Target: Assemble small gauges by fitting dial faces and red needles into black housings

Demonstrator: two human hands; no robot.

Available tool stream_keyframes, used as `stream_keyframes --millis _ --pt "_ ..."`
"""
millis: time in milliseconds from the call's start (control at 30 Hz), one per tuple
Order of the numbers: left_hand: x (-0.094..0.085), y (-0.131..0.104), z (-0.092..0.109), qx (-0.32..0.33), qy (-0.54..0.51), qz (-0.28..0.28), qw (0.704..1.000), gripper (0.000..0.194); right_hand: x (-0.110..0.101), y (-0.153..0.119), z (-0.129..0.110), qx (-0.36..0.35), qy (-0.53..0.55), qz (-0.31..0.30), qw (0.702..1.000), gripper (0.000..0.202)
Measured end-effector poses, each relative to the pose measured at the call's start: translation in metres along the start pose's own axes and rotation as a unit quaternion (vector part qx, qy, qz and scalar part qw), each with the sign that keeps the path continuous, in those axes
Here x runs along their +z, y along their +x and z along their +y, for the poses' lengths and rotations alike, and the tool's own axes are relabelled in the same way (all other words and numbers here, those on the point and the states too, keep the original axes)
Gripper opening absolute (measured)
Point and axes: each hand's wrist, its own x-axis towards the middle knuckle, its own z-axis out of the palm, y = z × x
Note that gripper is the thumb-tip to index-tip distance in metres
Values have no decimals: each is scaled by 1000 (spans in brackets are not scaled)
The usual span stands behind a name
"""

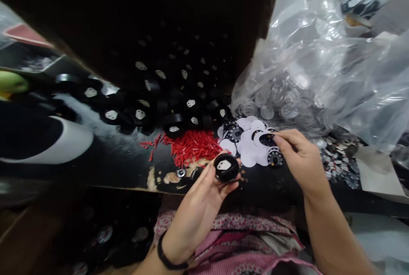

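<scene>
My left hand (207, 185) is closed around a round black case (228, 173) with a white insert in its face, held just above the table's front edge. To the right, my right hand (295, 151) pinches the edge of a black printed dial disc (267, 140) over a loose pile of such discs. Most discs in the pile (251, 151) show their plain white backs; a few show black printed faces. Left of the pile lies a heap of small red pointers (194, 147). A small silver-rimmed round part (181, 173) sits near the table edge.
Many black cases with white inserts (140, 114) crowd the back under a dark overhang. Clear plastic bags (306, 62) hold transparent round covers at right. Small mixed parts (341, 164) lie beside a white box flap (380, 170). A white cylindrical object (75, 138) stands left.
</scene>
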Motion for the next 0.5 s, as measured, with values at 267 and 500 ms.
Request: stream_keyframes --millis 267,500 --pt "-5 -2 -11 63 136 28 988 29 39 -23 -46 71 65 -145 985 3" --pt "-16 0 -17 101 194 0 976 36 42 -28 -40 173 143 -173 959 13"
